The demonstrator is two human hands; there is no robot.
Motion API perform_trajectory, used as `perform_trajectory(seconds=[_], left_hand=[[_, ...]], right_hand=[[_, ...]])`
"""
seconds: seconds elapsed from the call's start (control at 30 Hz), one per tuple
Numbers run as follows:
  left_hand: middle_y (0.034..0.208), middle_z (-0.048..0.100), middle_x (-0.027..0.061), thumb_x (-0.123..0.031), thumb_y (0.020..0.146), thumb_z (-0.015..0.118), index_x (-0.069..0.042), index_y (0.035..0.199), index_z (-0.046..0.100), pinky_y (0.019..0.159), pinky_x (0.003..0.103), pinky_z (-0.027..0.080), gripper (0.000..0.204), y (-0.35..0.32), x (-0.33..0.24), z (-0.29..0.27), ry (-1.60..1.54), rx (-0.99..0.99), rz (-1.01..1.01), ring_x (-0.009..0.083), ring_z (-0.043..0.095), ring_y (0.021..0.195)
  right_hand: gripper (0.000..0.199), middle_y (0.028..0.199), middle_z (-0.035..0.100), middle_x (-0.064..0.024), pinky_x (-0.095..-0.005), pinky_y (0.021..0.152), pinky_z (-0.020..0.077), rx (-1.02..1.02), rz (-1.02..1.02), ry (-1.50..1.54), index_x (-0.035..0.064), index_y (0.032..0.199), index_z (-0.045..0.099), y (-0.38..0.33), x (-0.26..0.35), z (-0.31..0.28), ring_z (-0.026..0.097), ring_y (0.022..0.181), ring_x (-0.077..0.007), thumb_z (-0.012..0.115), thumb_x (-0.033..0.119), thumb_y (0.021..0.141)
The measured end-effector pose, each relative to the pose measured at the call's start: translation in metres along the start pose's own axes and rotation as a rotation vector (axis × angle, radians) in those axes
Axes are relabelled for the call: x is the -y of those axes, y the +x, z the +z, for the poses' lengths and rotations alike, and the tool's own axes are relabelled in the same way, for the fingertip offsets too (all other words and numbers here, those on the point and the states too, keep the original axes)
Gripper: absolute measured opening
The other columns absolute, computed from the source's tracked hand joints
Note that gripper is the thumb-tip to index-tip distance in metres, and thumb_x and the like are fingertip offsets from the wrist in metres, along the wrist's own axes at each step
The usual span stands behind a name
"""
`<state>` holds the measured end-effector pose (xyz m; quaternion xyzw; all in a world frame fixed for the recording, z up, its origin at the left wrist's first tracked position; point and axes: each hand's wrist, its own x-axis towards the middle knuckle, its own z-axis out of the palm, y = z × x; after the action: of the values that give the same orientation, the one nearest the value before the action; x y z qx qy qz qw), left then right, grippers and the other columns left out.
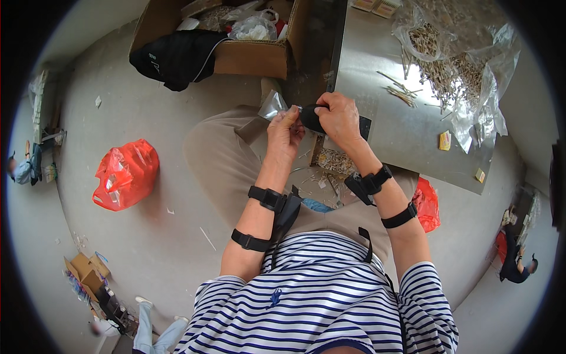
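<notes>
My left hand (pixel 285 131) is closed, thumb and fingers pinching a clear plastic bag (pixel 273 105) that sticks up past the fingertips. Right beside it my right hand (pixel 341 120) grips a black rounded tool (pixel 311 118) with a small metal tip pointing at the left fingertips. The tool's exact kind cannot be made out, as the fingers cover part of it. Both hands meet over my lap at the metal table's (pixel 377 141) near left corner. Under the right hand sits a wooden tray (pixel 336 160) of short thin sticks.
Thin sticks (pixel 460 74) lie heaped with clear plastic bags at the table's far right. A cardboard box (pixel 253 59) with a black garment (pixel 177 56) over its edge stands ahead. On the floor are red plastic bags (pixel 127 175). Other people are visible near the picture's edges.
</notes>
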<state>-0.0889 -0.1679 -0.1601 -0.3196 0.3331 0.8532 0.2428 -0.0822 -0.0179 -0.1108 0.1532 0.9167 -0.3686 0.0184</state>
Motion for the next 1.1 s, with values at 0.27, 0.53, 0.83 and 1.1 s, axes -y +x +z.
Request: perform_trajectory(seconds=[0.27,0.53,0.83,1.1], left_hand=[[0.084,0.067,-0.0044,-0.016,0.088,0.082,-0.017,0.089,0.062,0.066,0.028,0.048,0.020,-0.001,-0.001,-0.004,0.058,0.040,0.010,0.0102,0.061,0.076],[0.084,0.066,-0.0038,-0.016,0.088,0.083,-0.017,0.089,0.062,0.066,0.029,0.048,0.021,0.000,-0.003,-0.008,0.088,0.007,0.018,0.0114,0.060,0.076],[0.077,0.063,-0.0042,-0.015,0.086,0.084,-0.017,0.082,0.060,0.063,0.028,0.047,0.024,-0.003,-0.001,0.001,0.135,-0.001,0.064,0.0117,0.059,0.071],[0.079,0.065,-0.0037,-0.013,0.084,0.085,-0.010,0.093,0.071,0.062,0.026,0.047,0.017,-0.009,0.007,0.007,0.183,-0.040,0.124,0.0090,0.056,0.065]], right_hand=[[0.012,0.093,0.069,-0.0165,-0.0481,0.082,0.0528,-0.043,-0.018,-0.009,0.0046,0.087,0.072,-0.002,0.001,0.003,0.066,0.091,-0.0391,0.068,0.014,0.080],[0.012,0.094,0.069,-0.0168,-0.0484,0.082,0.0530,-0.052,-0.009,-0.005,0.0047,0.086,0.072,-0.001,0.000,0.006,0.067,0.091,-0.0396,0.067,0.013,0.079],[0.012,0.094,0.069,-0.0170,-0.0483,0.082,0.0532,-0.069,-0.013,-0.021,0.0050,0.087,0.072,-0.002,0.001,0.006,0.067,0.090,-0.0398,0.066,0.013,0.080],[0.011,0.093,0.069,-0.0174,-0.0480,0.082,0.0530,-0.098,-0.006,0.019,0.0045,0.086,0.071,-0.004,-0.001,0.007,0.067,0.090,-0.0396,0.066,0.013,0.080]])
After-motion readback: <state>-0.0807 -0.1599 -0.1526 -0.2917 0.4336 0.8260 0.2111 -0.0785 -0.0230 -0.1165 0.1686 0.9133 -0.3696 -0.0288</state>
